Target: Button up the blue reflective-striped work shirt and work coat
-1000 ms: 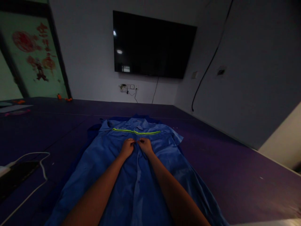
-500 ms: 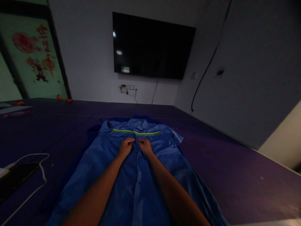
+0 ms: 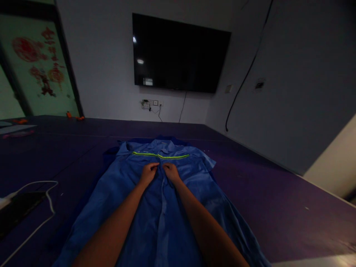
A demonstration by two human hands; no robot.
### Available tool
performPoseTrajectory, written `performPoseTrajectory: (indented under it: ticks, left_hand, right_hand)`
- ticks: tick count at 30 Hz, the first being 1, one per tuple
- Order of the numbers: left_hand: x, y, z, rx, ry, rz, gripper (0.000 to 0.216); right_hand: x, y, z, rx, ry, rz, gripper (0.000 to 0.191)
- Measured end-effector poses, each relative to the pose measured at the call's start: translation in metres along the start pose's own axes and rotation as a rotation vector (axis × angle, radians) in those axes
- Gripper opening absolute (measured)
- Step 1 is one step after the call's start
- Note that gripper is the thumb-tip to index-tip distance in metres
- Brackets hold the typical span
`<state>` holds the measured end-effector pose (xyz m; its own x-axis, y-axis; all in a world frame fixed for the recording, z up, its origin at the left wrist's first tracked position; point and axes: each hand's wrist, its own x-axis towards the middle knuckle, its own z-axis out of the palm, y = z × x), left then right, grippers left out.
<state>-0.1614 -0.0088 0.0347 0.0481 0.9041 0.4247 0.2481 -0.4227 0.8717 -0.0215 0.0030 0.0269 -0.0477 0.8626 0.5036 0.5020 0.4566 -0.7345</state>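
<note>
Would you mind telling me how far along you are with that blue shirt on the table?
Done: the blue work shirt lies spread flat, front up, on the purple table. In hand: the left hand and right hand pinch the front placket together just below the reflective stripe, apparently at a fastening. Left: the placket nearer the hem; in this dim light I cannot tell whether it is closed.

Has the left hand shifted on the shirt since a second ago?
No. The left hand still pinches the shirt just below its yellow stripe.
</note>
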Motion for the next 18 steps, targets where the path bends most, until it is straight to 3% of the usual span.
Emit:
performPoseTrajectory:
  ticks: [6, 18]
  left_hand:
    - [-0.0011, 0.001, 0.0016, -0.069, 0.005, -0.008, 0.044]
    - [-0.0011, 0.0014, 0.0035, 0.062, 0.057, 0.045, 0.039]
  right_hand:
    - [0.002, 0.004, 0.0025, 0.049, -0.017, 0.001, 0.025]
    - [0.0032, 0.0092, 0.0027, 0.081, 0.032, 0.102, 0.031]
